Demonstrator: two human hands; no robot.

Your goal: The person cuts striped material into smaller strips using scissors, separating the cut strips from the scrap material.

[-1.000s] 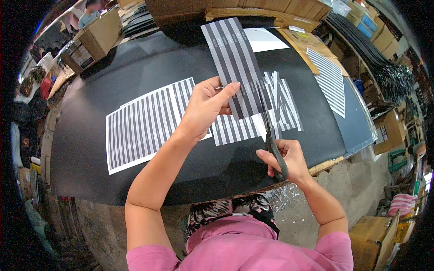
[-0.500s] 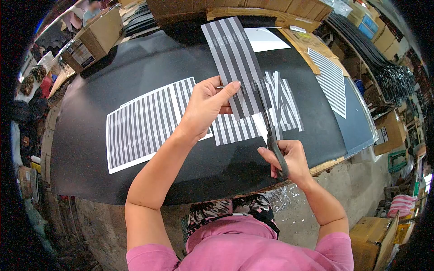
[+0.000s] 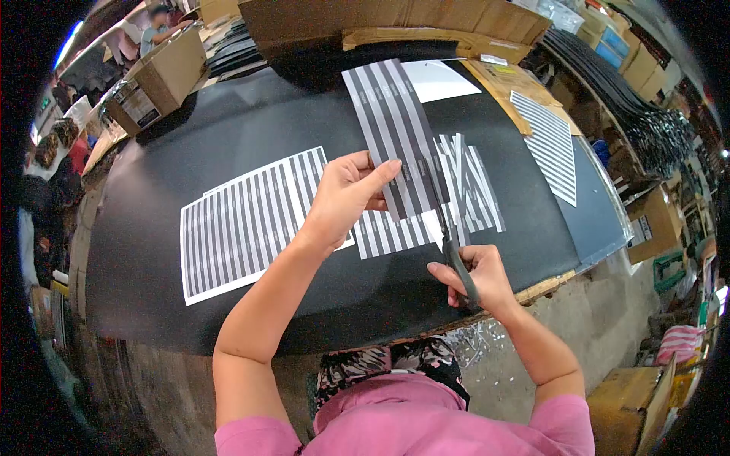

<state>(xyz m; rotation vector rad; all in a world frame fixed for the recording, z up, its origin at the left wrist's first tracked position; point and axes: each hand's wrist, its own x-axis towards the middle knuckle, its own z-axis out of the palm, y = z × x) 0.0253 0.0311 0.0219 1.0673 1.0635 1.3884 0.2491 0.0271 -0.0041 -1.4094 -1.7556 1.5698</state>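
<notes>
My left hand [image 3: 351,196] pinches a striped black-and-grey sheet [image 3: 391,129] by its left edge, thumb on top, and holds it up over the table. Black-handled scissors [image 3: 458,267] are gripped in my right hand [image 3: 484,280]. Their blades run along the sheet's right edge, near its lower corner; how far they are apart is hard to see. Behind and below the sheet lie a striped piece [image 3: 380,234] and a pile of narrow cut strips [image 3: 475,190]. To the left of my left hand, larger striped sheets [image 3: 247,228] lie overlapping on the table.
The black table [image 3: 144,243] bears a white sheet [image 3: 445,80] at the back and another striped sheet [image 3: 546,144] at the right. Cardboard boxes [image 3: 163,76] stand around it. Paper scraps [image 3: 475,342] litter the floor. A person [image 3: 158,32] is at the far left.
The view has shifted slightly, so the table and sheets sit lower. The held sheet appears lower and a little more foreshortened. Both hands keep their grips, with the scissors still at the right edge.
</notes>
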